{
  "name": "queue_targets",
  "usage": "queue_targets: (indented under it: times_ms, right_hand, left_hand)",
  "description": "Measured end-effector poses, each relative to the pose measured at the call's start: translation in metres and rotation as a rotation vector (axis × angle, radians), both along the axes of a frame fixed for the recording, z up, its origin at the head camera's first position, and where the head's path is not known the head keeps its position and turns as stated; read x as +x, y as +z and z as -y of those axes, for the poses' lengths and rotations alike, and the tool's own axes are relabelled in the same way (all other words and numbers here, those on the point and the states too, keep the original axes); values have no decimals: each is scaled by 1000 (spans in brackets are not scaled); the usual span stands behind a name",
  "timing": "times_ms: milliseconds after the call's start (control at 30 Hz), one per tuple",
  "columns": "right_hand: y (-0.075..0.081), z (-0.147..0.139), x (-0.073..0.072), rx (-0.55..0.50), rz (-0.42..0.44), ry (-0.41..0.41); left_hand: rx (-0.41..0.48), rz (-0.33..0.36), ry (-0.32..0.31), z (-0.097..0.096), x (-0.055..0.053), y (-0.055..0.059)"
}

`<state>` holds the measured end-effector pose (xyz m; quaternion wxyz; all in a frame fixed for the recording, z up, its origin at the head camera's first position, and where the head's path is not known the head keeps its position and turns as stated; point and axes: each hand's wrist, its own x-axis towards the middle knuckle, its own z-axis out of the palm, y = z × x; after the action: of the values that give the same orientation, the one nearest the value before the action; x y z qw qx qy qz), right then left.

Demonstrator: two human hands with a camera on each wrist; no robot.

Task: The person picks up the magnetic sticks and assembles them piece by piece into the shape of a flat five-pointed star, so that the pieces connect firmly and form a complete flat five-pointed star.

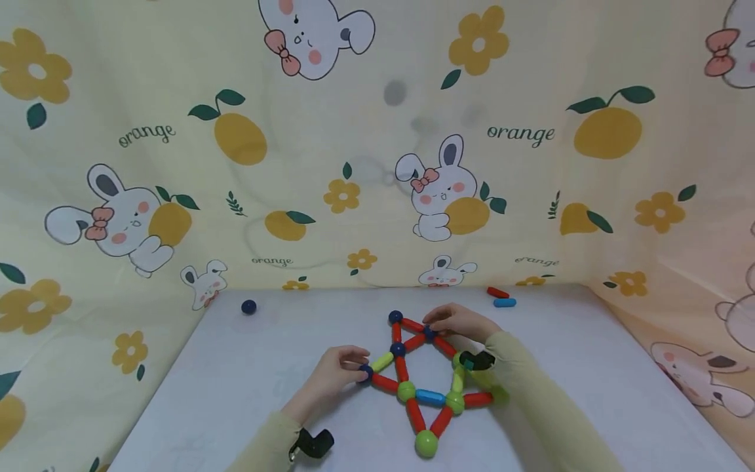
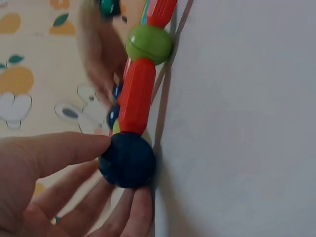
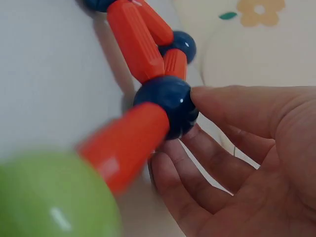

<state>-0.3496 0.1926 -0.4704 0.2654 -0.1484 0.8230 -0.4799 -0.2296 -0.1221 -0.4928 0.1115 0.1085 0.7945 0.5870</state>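
A flat star-like frame of magnetic rods and balls lies on the white table, its middle outlined by several balls. My left hand (image 1: 331,375) pinches the dark blue ball (image 2: 127,160) at its left point, thumb on one side and fingers below. From that ball run a red rod (image 1: 385,383) and a yellow-green rod (image 1: 381,362). At the upper right, my right hand (image 1: 463,322) holds another dark blue ball (image 3: 168,104) between thumb and fingers; several red rods meet there. A blue rod (image 1: 430,397) joins two green balls along the lower side. My right sleeve partly hides the right point.
A single dark blue ball (image 1: 249,307) sits at the table's back left. Toward the back right lie a loose red rod (image 1: 498,292) and a loose blue rod (image 1: 504,303). A printed cloth (image 1: 366,223) with rabbits and oranges hangs behind the table.
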Motion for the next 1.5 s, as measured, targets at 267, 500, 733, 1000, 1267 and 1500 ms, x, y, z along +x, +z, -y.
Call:
queue_targets:
  times_ms: [267, 500, 733, 1000, 1267, 1500]
  right_hand:
    - [-5, -25, 16, 22, -9, -44]
    - [-8, -31, 28, 1, -24, -52]
    - [-7, -28, 29, 11, -62, -55]
    - [15, -74, 23, -36, -147, -144]
    - [18, -123, 7, 45, -309, -234]
    - [6, -140, -4, 160, -392, -273]
  left_hand:
    - [-73, -18, 26, 3, -36, 0]
    - [-122, -71, 30, 3, -56, -2]
    - [-115, -63, 41, 10, -61, -1]
    - [-115, -61, 56, 25, -63, -5]
    - [-80, -33, 111, 40, -68, -6]
    - [-82, -15, 116, 42, -68, -6]
